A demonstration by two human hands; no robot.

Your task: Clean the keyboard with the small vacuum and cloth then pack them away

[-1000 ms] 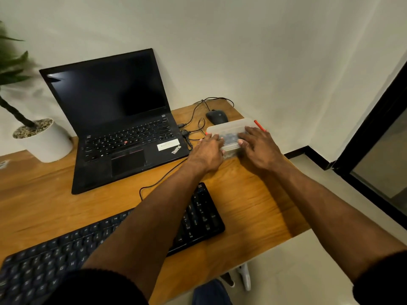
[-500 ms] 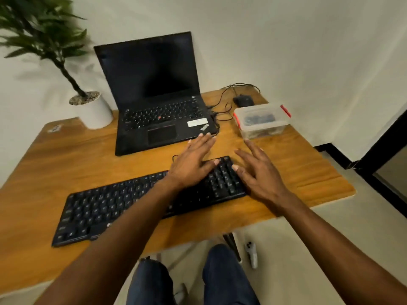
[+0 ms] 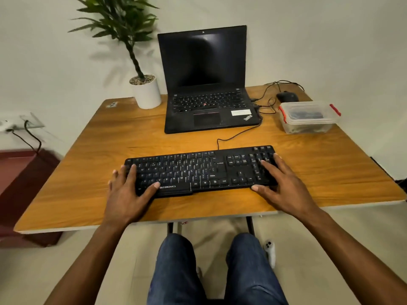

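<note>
Hands off plastic box [image 3: 308, 117] since a second ago, now on keyboard [image 3: 199, 170]: left hand [image 3: 130, 190] grasping its left end, right hand [image 3: 279, 183] grasping its right end. Keyboard flat on tabletop [image 3: 330, 168], in front of laptop [image 3: 207, 84]. Box lidded, right of laptop, dark items inside; vacuum/cloth not identifiable. Judgement: packing done, keyboard being repositioned, task near end.

Both hands grip a black keyboard [image 3: 199, 170] on the wooden desk [image 3: 92, 146] — left hand [image 3: 127, 192] at one end, right hand [image 3: 279, 186] at the other, fingers spread over the keys.
</note>
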